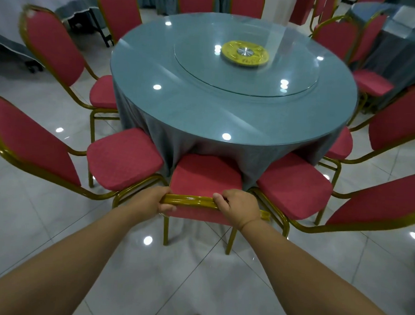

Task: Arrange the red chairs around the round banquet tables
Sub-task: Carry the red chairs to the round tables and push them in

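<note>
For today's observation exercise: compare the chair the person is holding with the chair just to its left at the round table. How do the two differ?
The held chair is gripped at its gold top rail by the left hand and right hand; the left neighbour chair is untouched. The held chair faces the round table straight from the near side; the neighbour is angled in from the left. The held chair's backrest is foreshortened; the neighbour's shows fully. Both have red cushions and gold frames.
</note>
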Motion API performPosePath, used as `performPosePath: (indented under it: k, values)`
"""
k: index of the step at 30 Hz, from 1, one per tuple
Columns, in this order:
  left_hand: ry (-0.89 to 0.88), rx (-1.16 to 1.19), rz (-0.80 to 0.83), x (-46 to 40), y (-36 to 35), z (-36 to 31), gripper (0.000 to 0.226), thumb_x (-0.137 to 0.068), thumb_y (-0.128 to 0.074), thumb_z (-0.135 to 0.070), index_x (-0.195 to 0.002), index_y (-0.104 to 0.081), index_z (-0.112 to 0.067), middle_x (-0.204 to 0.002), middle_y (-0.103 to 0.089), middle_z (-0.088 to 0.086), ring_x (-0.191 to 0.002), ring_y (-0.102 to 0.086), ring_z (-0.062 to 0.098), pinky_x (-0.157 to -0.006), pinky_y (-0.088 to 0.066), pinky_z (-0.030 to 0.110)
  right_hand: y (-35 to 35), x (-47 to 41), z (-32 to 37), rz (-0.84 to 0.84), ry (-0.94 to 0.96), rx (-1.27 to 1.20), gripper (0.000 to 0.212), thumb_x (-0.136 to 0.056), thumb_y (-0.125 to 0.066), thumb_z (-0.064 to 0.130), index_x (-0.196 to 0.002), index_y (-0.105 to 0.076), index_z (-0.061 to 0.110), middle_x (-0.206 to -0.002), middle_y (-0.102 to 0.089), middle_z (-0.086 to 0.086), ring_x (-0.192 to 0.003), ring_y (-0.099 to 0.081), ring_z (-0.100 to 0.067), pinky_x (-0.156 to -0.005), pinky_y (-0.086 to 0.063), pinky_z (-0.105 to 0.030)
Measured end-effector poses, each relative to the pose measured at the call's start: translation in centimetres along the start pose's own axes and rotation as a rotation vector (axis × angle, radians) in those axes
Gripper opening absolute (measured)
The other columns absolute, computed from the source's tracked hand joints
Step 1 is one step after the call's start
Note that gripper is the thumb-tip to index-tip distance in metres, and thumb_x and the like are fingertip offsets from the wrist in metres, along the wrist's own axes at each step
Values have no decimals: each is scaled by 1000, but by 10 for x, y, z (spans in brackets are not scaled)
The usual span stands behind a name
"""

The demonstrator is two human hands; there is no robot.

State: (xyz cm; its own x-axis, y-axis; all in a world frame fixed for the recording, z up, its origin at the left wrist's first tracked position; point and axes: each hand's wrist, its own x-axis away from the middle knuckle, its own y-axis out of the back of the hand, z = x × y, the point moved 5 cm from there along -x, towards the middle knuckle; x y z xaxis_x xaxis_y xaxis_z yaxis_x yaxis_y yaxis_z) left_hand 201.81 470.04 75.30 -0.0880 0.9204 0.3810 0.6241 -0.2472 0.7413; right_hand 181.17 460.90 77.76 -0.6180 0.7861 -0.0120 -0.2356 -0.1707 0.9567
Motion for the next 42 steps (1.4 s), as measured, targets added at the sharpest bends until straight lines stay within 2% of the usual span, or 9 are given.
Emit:
performPosePath:
  k: [3,6,10,16,19,22,25,30,42]
  values:
    - [22,-47,-12,3,1,-8,14,-84,-66,-40,-89,-57,-30,-82,-59,-9,-73,-57,4,-62,-45,21,2,7,0,30,-20,-73,68,-73,-4,70,-70,-51,21,-71,-52,4,-69,-48,-15,-58,-30,-30]
    - [-35,-134,-20,2,1,-21,25,-83,-63,-49,-96,-58,-28,-87,-61,-7,-79,-58,8,-74,-54,33,5,21,-2,15,-5,-123,67,-77,-17,70,-85,-60,20,-79,-57,4,-76,-50,-13,-67,-35,-31]
    - [-130,-223,-10,0,-1,-35,27,-87,-57,-49,-98,-56,-25,-87,-59,-5,-81,-57,13,-71,-49,29,0,45,-17,-37,-115,-44,62,-77,-25,70,-103,-59,25,-95,-56,8,-92,-46,-12,-85,-34,-30]
    - [-177,-328,-4,-4,1,-29,37,-87,-55,-55,-93,-50,-19,-74,-52,-5,-78,-57,17,-66,-43,30,-2,44,-15,43,-274,3,35,-84,-54,58,-88,-43,25,-90,-45,7,-87,-38,-12,-85,-31,-28]
    - [-159,-395,-5,-4,-2,-28,40,-86,-51,-59,-88,-39,-21,-67,-43,-8,-75,-54,17,-62,-38,30,2,45,-8,69,-300,54,37,-85,-54,55,-89,-38,23,-90,-41,6,-90,-43,-16,-81,-29,-28]
    - [-176,-456,-9,1,-6,-27,41,-87,-47,-62,-89,-37,-22,-74,-49,-6,-80,-59,20,-61,-35,30,5,54,0,75,-313,78,36,-87,-55,52,-92,-40,20,-91,-38,4,-97,-46,-20,-80,-28,-28]
    - [-217,-465,-6,8,-8,-24,40,-88,-47,-61,-89,-37,-22,-80,-54,-2,-85,-61,23,-62,-37,30,6,62,8,111,-320,92,35,-88,-54,51,-91,-35,21,-93,-37,4,-98,-44,-19,-78,-23,-26]
    - [-234,-515,3,9,-7,-23,41,-87,-44,-63,-91,-37,-23,-80,-52,-3,-85,-62,22,-63,-39,31,6,65,14,111,-343,65,36,-87,-55,50,-92,-34,22,-95,-37,5,-99,-43,-18,-84,-31,-28]
    - [-236,-497,-22,0,-7,-25,41,-87,-42,-65,-89,-34,-25,-80,-54,-4,-82,-62,20,-71,-49,34,4,56,1,173,-391,29,43,-87,-54,54,-109,-46,19,-105,-47,1,-104,-44,-20,-92,-33,-30]
